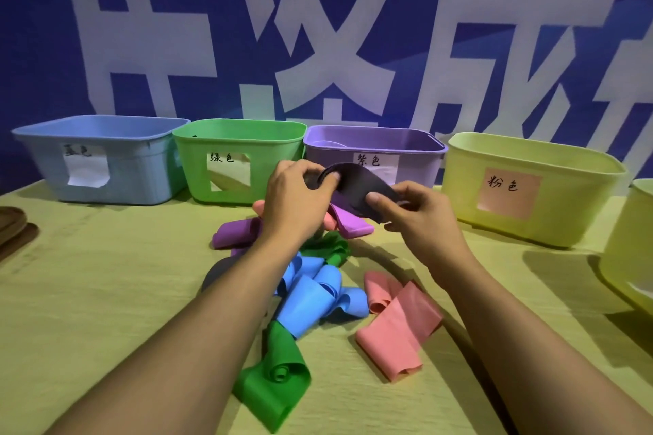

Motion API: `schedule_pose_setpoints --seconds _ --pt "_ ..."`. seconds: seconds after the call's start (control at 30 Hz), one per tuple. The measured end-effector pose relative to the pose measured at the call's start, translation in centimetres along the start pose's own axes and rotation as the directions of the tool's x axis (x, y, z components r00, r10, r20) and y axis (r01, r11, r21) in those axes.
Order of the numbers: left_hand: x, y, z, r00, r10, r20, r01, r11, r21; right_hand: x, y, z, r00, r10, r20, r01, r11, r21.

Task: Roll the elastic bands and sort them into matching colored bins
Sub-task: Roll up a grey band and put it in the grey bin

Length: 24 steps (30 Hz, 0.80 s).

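Both hands hold a dark, nearly black band (357, 187) in the air in front of the purple bin (417, 166). My left hand (296, 194) pinches its curled left end. My right hand (413, 212) pinches its right end. Beneath them on the yellow-green table lies a pile of loose bands: purple (235, 233), blue (314, 297), green (272, 381) and pink (399, 325). A blue bin (134, 166), a green bin (275, 152) and a yellow bin (565, 208) with a pink label stand in the row with the purple bin.
Another pale yellow bin (632, 258) shows partly at the right edge. A brown object (14, 226) lies at the table's left edge. Behind the bins hangs a blue banner with large white characters. A dark band (215, 272) peeks out under my left forearm.
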<state>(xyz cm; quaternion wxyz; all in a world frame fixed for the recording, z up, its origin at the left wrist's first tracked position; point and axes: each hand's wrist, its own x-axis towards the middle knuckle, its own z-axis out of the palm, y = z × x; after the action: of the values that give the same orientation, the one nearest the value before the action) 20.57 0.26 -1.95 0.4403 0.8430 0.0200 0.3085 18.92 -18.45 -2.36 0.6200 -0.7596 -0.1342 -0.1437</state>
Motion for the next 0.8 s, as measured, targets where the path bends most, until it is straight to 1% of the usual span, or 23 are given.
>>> schedule_pose_setpoints --seconds 0.07,0.13,0.17,0.2,0.23,0.27,0.3,0.33,0.37,0.47,0.57,0.67,0.73,0.8 --pt "-0.3 0.3 0.0 0.998 0.053 0.02 -0.054 0.997 0.052 0.0 -0.2 0.0 0.998 0.058 -0.032 -0.053 0.988 0.142" --pt "-0.7 1.0 -0.1 0.98 0.186 0.07 -0.188 0.982 0.024 0.0 -0.4 -0.2 0.99 0.131 -0.061 -0.108 0.952 0.287" --pt "-1.0 1.4 -0.1 0.954 0.278 0.116 -0.277 0.961 -0.029 0.0 -0.5 -0.3 0.983 0.166 -0.075 -0.131 0.931 0.341" --pt "-1.1 1.5 0.1 0.912 0.37 0.175 -0.357 0.928 -0.103 0.0 -0.6 -0.5 0.979 0.187 -0.084 -0.142 0.915 0.377" --pt "-1.3 1.5 0.2 0.865 0.435 0.248 -0.406 0.899 -0.163 0.0 -0.7 -0.7 0.978 0.189 -0.084 -0.14 0.903 0.407" --pt "-1.6 1.5 0.3 0.823 0.465 0.326 -0.422 0.885 -0.197 -0.1 -0.8 -0.8 0.982 0.175 -0.075 -0.126 0.893 0.433" --pt "-1.8 1.5 0.5 0.795 0.466 0.389 -0.42 0.885 -0.202 -0.1 -1.0 -0.8 0.987 0.151 -0.061 -0.108 0.887 0.449" --pt "-2.0 1.4 0.8 0.787 0.458 0.413 -0.414 0.889 -0.196 -0.2 -1.0 -0.8 0.991 0.129 -0.045 -0.095 0.887 0.453" --pt "-2.1 1.4 0.9 0.799 0.448 0.401 -0.404 0.894 -0.194 -0.2 -1.0 -0.8 0.993 0.114 -0.026 -0.091 0.888 0.45" --pt "-1.7 1.2 0.8 0.863 0.422 0.279 -0.362 0.9 -0.241 -0.2 -0.9 -0.6 0.995 0.09 0.037 -0.097 0.889 0.447" --pt "-1.1 0.9 0.8 0.911 0.376 0.168 -0.331 0.911 -0.248 0.1 -0.8 -0.5 0.998 0.045 0.033 -0.055 0.92 0.389" --pt "-1.1 1.2 0.8 0.929 0.342 0.14 -0.287 0.906 -0.311 0.1 -0.5 -0.7 1.0 -0.022 -0.008 0.023 0.972 0.232" --pt "-1.2 1.8 0.4 0.927 0.348 0.14 -0.277 0.887 -0.37 0.1 -0.1 -0.8 0.997 -0.063 0.037 0.054 0.98 0.192" --pt "-1.2 2.6 0.1 0.934 0.336 0.122 -0.26 0.871 -0.416 0.0 0.1 -0.7 0.989 -0.065 0.13 0.038 0.979 0.198"
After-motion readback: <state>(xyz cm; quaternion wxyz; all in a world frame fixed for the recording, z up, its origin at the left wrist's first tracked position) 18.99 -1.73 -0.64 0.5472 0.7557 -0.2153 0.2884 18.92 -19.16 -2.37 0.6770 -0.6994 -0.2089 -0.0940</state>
